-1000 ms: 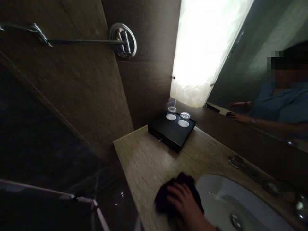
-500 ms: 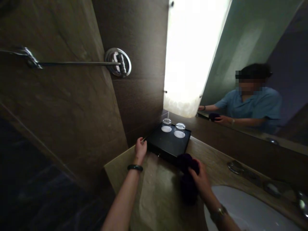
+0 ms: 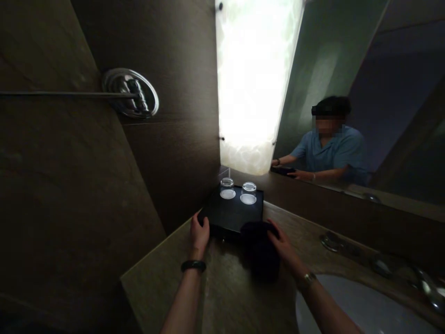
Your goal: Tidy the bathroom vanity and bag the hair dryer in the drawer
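A low black box (image 3: 231,214) sits in the counter corner, with two upside-down drinking glasses (image 3: 248,194) standing on white discs on its top. At the box's front left corner is my left hand (image 3: 199,234), its thumb and fingers curled round the edge. My right hand (image 3: 281,243) grips a dark purple cloth (image 3: 261,253), which lies bunched against the box's front right corner and hangs down onto the counter. The cloth hides that corner and part of my right fingers.
A white sink (image 3: 333,297) lies to the right, with chrome taps (image 3: 426,290) behind it. A chrome towel bar (image 3: 69,95) is fixed on the left wall. Behind the box stand a lit wall lamp (image 3: 253,83) and a mirror (image 3: 323,69) reflecting a person.
My left hand has closed further round the box's left corner. My right hand has brought the cloth against the box's front right corner. The view has shifted slightly left-to-right.
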A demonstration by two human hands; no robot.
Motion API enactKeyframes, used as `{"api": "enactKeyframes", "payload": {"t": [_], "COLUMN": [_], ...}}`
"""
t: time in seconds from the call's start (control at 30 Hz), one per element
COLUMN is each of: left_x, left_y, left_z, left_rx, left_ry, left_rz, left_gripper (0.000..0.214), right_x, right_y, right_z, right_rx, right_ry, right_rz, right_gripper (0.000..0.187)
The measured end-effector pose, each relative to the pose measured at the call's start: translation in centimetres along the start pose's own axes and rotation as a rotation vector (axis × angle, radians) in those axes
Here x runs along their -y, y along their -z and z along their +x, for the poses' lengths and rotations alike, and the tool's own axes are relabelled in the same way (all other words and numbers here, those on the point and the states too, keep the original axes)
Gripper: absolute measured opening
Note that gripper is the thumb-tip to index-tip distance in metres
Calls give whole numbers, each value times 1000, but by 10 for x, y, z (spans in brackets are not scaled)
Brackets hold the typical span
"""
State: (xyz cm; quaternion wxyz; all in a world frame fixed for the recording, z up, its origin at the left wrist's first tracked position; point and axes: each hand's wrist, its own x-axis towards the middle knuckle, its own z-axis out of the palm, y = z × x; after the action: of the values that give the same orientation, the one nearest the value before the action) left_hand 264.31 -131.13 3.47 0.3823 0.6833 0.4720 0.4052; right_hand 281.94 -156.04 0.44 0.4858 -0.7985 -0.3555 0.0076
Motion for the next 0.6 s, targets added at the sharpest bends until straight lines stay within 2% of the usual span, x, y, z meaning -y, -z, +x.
{"api": "enactKeyframes", "payload": {"t": [0.07,0.13,0.2,0.27,0.33,0.4,0.47,0.53,0.6], "left_x": [2,4,4,4,3,2,3,3,4], "left_y": [-2,-5,-9,-12,-15,-17,-18,-18,-18], "left_z": [0,1,1,1,1,1,1,1,2], "left_rx": [-18,-45,-73,-99,-120,-130,-136,-143,-148], "left_ry": [-23,-55,-77,-75,-65,-61,-58,-52,-52], "left_rz": [26,56,95,139,178,200,203,191,173], "left_gripper": [48,47,47,48,49,50,51,51,51], "right_x": [-3,-1,4,10,12,13,17,22,25], "right_y": [27,35,25,6,-8,-9,3,23,46], "right_z": [38,81,115,123,98,43,-22,-72,-87], "right_rx": [-74,-120,-66,15,75,153,310,508,576], "right_ry": [-88,-138,-126,-92,-50,47,227,381,388], "right_rz": [-122,-216,-261,-303,-331,-336,-317,-236,-132], "right_gripper": [54,55,54,58,65,71,70,62,57]}}
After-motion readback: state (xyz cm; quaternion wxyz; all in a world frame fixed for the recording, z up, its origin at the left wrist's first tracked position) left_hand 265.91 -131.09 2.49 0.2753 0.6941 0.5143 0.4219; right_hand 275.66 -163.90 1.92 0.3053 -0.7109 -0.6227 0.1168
